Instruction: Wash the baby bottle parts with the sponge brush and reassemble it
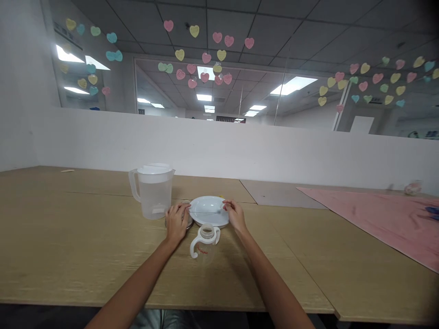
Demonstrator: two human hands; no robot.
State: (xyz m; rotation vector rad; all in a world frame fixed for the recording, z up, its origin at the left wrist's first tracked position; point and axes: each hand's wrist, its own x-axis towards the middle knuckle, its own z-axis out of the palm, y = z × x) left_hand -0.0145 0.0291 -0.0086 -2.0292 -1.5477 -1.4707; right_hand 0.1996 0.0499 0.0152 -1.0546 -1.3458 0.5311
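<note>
A white plate (206, 208) lies on the wooden table (85, 237), leaning on something at its left edge. My left hand (177, 221) is curled at the plate's left rim, over a small round object I cannot make out. My right hand (235, 214) pinches a thin stick-like thing (211, 211) that lies across the plate. A clear cup with white handles (205, 240) stands just in front of the plate, between my wrists. A translucent pitcher with a white lid (154, 189) stands to the left of my left hand.
A low white partition (240, 151) runs behind the table. A pink cloth (387, 217) covers the right side, with a small jar (412, 187) at its far edge and a blue item (432, 210) at the frame's right edge.
</note>
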